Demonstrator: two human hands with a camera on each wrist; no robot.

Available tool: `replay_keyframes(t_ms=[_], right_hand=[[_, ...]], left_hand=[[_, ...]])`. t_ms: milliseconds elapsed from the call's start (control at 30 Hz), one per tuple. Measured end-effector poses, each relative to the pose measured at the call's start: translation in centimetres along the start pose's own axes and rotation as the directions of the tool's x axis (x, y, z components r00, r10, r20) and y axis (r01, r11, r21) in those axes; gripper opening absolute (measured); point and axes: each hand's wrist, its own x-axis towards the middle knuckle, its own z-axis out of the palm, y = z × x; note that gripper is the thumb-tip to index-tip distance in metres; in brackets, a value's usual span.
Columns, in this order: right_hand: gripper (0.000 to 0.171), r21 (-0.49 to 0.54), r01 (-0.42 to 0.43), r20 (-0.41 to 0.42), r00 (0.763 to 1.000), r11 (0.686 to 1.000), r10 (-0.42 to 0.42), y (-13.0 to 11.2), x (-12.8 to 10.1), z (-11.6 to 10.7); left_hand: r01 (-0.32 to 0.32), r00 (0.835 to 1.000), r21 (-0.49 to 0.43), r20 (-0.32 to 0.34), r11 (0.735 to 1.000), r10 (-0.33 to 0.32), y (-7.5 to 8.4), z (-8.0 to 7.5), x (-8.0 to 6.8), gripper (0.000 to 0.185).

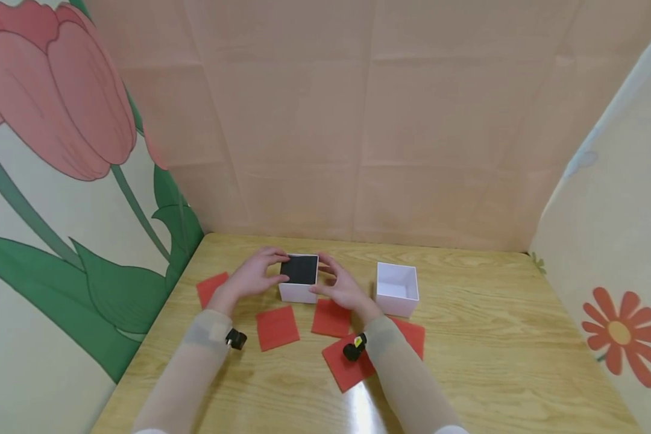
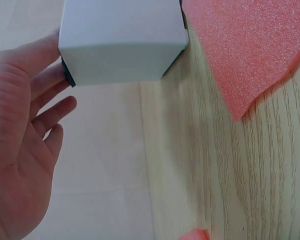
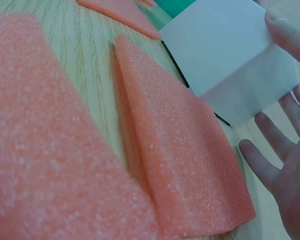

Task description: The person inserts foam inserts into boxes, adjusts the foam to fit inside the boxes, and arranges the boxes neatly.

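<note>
A white box (image 1: pixel 298 293) with a black flat piece (image 1: pixel 299 269) at its top stands between my hands near the table's back. My left hand (image 1: pixel 254 273) touches the left part of the black piece with thumb and fingertips, the fingers fairly straight. In the left wrist view a dark corner juts past the box's top rim beside the fingers. My right hand (image 1: pixel 344 288) grips the box's right side, thumb on the front face and fingers towards the back. The right wrist view shows that thumb on the white wall (image 3: pixel 220 45), with the lower fingers spread. The inside is hidden.
Another white box (image 1: pixel 397 289), open at the top, stands to the right. Several red foam squares lie on the wooden table (image 1: pixel 499 349), including one at centre (image 1: pixel 278 328), one in front of the box (image 1: pixel 331 318) and one by the left hand (image 1: pixel 210 288).
</note>
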Motion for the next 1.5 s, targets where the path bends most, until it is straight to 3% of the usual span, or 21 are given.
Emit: replay_keyframes(t_ms=[433, 933, 1100, 1233, 1500], right_hand=[[0.094, -0.026, 0.009, 0.004, 1.000, 1.000, -0.009, 0.0, -0.1, -0.2], [0.094, -0.016, -0.003, 0.004, 1.000, 1.000, 0.003, -0.4, -0.3, -0.1], [0.093, -0.017, -0.015, 0.003, 1.000, 1.000, 0.015, -0.3, -0.3, -0.2], [0.091, -0.012, -0.010, -0.003, 1.000, 1.000, 0.010, -0.1, -0.3, -0.2], [0.091, 0.011, 0.041, 0.013, 0.999, 0.999, -0.041, 0.5, -0.1, -0.3]], left_hand=[[-0.034, 0.999, 0.028, 0.018, 0.999, 0.034, 0.3, 0.2, 0.3, 0.048], [0.022, 0.996, 0.103, 0.086, 0.994, -0.031, 1.4, -0.5, 0.6, 0.049], [-0.058, 0.997, 0.184, 0.061, 0.981, 0.048, 2.1, -0.1, 1.5, 0.050], [-0.148, 0.989, 0.182, 0.055, 0.972, 0.140, 3.2, 0.3, 2.6, 0.051], [-0.134, 0.988, 0.182, 0.102, 0.974, 0.117, 4.3, 1.7, 3.9, 0.053]])
